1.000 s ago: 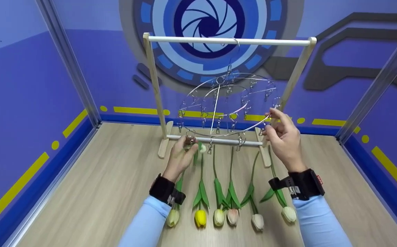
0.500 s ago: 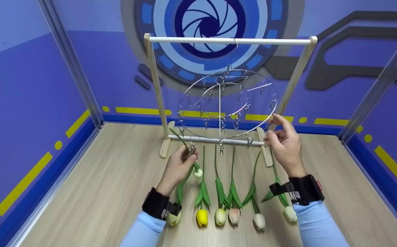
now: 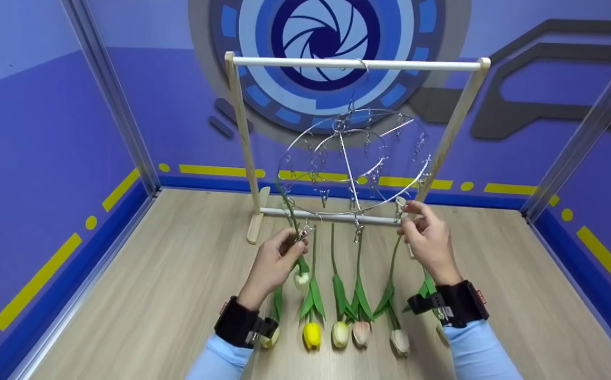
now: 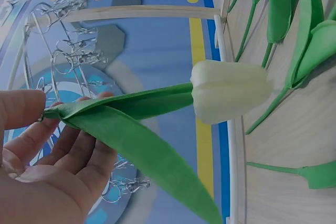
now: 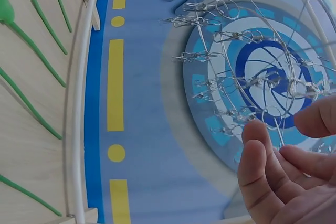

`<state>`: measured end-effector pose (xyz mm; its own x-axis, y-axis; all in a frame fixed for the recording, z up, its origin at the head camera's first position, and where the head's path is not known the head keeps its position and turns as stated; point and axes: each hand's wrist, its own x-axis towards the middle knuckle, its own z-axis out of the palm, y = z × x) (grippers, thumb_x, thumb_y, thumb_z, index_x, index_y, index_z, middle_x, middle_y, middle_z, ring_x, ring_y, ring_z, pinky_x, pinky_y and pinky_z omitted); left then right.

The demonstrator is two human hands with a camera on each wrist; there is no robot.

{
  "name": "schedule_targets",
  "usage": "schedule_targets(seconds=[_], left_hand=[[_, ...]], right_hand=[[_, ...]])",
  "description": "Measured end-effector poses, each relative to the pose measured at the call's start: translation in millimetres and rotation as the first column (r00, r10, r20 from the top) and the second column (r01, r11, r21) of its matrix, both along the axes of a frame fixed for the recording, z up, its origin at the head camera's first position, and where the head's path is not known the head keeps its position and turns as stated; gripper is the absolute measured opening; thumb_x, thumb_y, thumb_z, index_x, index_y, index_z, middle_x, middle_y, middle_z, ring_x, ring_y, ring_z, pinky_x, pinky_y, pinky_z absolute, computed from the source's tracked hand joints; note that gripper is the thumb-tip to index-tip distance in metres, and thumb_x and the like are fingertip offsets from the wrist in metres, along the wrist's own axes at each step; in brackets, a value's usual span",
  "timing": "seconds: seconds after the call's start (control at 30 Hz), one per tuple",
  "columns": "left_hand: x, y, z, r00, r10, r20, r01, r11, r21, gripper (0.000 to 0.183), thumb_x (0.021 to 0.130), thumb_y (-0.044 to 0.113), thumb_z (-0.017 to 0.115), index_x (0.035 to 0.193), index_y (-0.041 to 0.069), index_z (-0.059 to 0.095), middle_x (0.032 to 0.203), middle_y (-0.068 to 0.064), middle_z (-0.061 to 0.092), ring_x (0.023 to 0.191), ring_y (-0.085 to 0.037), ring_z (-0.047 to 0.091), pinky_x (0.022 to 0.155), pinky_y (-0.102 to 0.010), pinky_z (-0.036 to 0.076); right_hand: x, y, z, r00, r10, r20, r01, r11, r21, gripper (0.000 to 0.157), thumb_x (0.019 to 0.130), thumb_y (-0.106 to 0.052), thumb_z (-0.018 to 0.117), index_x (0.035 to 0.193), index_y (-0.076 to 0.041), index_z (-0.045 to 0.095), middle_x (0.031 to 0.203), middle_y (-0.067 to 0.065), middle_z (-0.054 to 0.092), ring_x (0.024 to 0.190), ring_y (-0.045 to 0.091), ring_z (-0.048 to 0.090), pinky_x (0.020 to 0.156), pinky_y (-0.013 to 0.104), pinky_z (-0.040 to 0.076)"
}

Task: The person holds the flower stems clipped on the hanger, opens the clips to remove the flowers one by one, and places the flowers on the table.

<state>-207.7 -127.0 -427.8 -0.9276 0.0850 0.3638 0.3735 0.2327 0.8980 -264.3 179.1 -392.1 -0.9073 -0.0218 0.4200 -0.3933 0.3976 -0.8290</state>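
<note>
My left hand (image 3: 279, 258) pinches a white artificial tulip (image 4: 231, 90) by its stem between thumb and fingers, with a small metal clip (image 3: 303, 232) at the fingertips. The flower head hangs downward and the bare stem (image 3: 287, 206) rises past the hand to the left rim of a round wire clip hanger (image 3: 350, 177). This hanger tilts towards me, with several metal clips dangling around it. Beside its right rim is my right hand (image 3: 429, 240), thumb and fingers parted and loosely bent, fingertips right at a hanging clip (image 3: 400, 207).
A wooden rack with a white top bar (image 3: 305, 62) bears the hanger. On the wooden table (image 3: 189, 274) lie several more tulips in a row, among them a yellow one (image 3: 311, 335) and a pinkish one (image 3: 362, 333). Blue walls (image 3: 46, 158) enclose the sides and back.
My left hand has drawn down with the tulip, whose stem now points upward and flower downward. The hanger has turned and swayed. My right hand has moved lower along its rim.
</note>
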Motion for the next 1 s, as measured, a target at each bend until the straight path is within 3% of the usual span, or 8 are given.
schedule_targets(seconds=[0.2, 0.37, 0.47, 0.57, 0.67, 0.73, 0.87, 1.0], left_hand=[[0.9, 2.4, 4.2, 0.999, -0.031, -0.009, 0.031, 1.0, 0.002, 0.017, 0.106, 0.007, 0.057, 0.115, -0.002, 0.067, 0.102, -0.021, 0.071, 0.094, -0.031, 0.07, 0.085, -0.029, 0.057], [0.8, 4.5, 6.9, 0.999, -0.044, -0.017, 0.044, 0.999, -0.011, 0.018, 0.106, 0.007, 0.056, 0.115, -0.003, 0.067, 0.102, -0.02, 0.072, 0.092, -0.03, 0.071, 0.083, -0.031, 0.058], [0.6, 5.7, 8.7, 0.998, -0.048, -0.026, 0.047, 0.998, -0.034, 0.019, 0.106, 0.008, 0.056, 0.117, -0.002, 0.068, 0.101, -0.019, 0.072, 0.091, -0.031, 0.071, 0.08, -0.032, 0.058], [0.5, 7.2, 11.2, 0.998, -0.058, -0.024, 0.056, 0.997, -0.049, 0.019, 0.107, 0.01, 0.056, 0.117, -0.001, 0.068, 0.101, -0.018, 0.071, 0.091, -0.033, 0.071, 0.079, -0.031, 0.057], [0.5, 8.6, 12.9, 0.997, -0.069, -0.018, 0.068, 0.996, -0.059, 0.018, 0.107, 0.011, 0.056, 0.115, 0.001, 0.068, 0.099, -0.018, 0.071, 0.09, -0.035, 0.07, 0.078, -0.029, 0.056], [0.4, 9.4, 13.9, 0.997, -0.077, -0.017, 0.076, 0.995, -0.069, 0.018, 0.107, 0.012, 0.055, 0.113, 0.001, 0.068, 0.097, -0.018, 0.071, 0.089, -0.035, 0.069, 0.075, -0.027, 0.055], [0.3, 11.3, 16.0, 0.996, -0.087, -0.019, 0.085, 0.993, -0.082, 0.018, 0.107, 0.013, 0.056, 0.113, 0.002, 0.069, 0.094, -0.017, 0.071, 0.085, -0.031, 0.069, 0.07, -0.024, 0.051], [-0.7, 13.1, 15.9, 0.996, -0.084, -0.025, 0.081, 0.993, -0.089, 0.018, 0.107, 0.013, 0.057, 0.112, 0.002, 0.069, 0.09, -0.014, 0.072, 0.081, -0.028, 0.069, 0.066, -0.023, 0.048]], right_hand=[[1.6, -10.0, -5.4, 0.993, 0.116, 0.027, -0.118, 0.991, 0.067, 0.025, 0.1, 0.004, 0.057, 0.123, 0.007, 0.066, 0.109, 0.023, 0.072, 0.072, 0.011, 0.067, 0.061, 0.018, 0.051], [6.4, -15.8, -3.6, 0.973, 0.208, 0.097, -0.223, 0.957, 0.185, 0.021, 0.101, -0.002, 0.06, 0.116, 0.007, 0.07, 0.099, 0.019, 0.073, 0.072, 0.017, 0.068, 0.061, 0.022, 0.051], [10.7, -18.1, 0.0, 0.957, 0.258, 0.135, -0.287, 0.916, 0.281, 0.019, 0.101, -0.006, 0.061, 0.112, 0.003, 0.074, 0.09, 0.013, 0.073, 0.072, 0.017, 0.067, 0.062, 0.024, 0.049], [15.7, -21.4, 5.2, 0.925, 0.337, 0.177, -0.38, 0.856, 0.352, 0.019, 0.101, -0.009, 0.062, 0.109, 0.001, 0.075, 0.088, 0.009, 0.073, 0.073, 0.016, 0.066, 0.063, 0.026, 0.05], [20.2, -26.2, 9.9, 0.887, 0.405, 0.222, -0.461, 0.799, 0.385, 0.02, 0.102, -0.012, 0.062, 0.111, 0.0, 0.075, 0.093, 0.009, 0.074, 0.076, 0.015, 0.067, 0.066, 0.028, 0.053], [22.4, -30.3, 12.7, 0.87, 0.433, 0.235, -0.493, 0.778, 0.39, 0.022, 0.103, -0.015, 0.062, 0.115, 0.0, 0.074, 0.096, 0.009, 0.074, 0.078, 0.015, 0.068, 0.068, 0.029, 0.054], [23.5, -39.2, 15.6, 0.86, 0.461, 0.217, -0.51, 0.779, 0.365, 0.025, 0.103, -0.016, 0.062, 0.12, 0.0, 0.073, 0.101, 0.011, 0.075, 0.079, 0.015, 0.069, 0.071, 0.028, 0.056], [21.5, -49.3, 12.6, 0.87, 0.467, 0.158, -0.493, 0.822, 0.286, 0.026, 0.104, -0.014, 0.062, 0.122, 0.002, 0.07, 0.103, 0.013, 0.074, 0.08, 0.017, 0.069, 0.071, 0.028, 0.056]])
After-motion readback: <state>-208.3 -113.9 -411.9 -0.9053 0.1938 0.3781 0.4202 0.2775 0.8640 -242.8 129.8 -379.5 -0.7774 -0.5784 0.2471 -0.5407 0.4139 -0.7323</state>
